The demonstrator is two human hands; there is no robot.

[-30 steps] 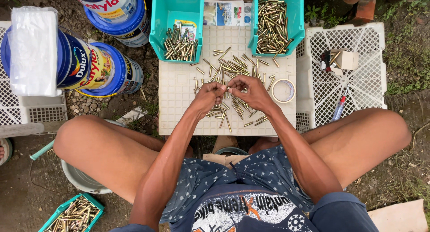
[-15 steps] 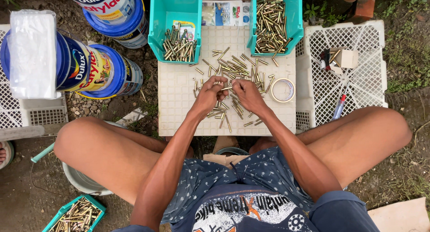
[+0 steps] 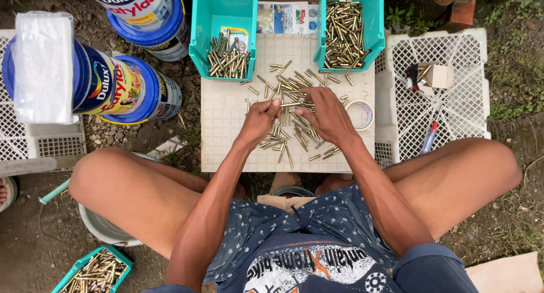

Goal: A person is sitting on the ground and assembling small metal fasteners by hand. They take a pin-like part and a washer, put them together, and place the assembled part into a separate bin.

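A loose pile of brass cartridge cases lies on a white perforated crate top. My left hand and my right hand are over the pile and together pinch one brass case, held level between the fingertips. Beyond the pile stand two teal bins: the left bin holds a few cases at its near end, the right bin is well filled with cases.
A roll of tape lies right of the pile. A white lattice crate at right carries a small box and a red pen. Paint buckets sit at left. Another teal bin of cases is at bottom left.
Both hands have moved slightly away from me over the pile. They now hold a single case stretched between the fingertips, where before they were closer together.
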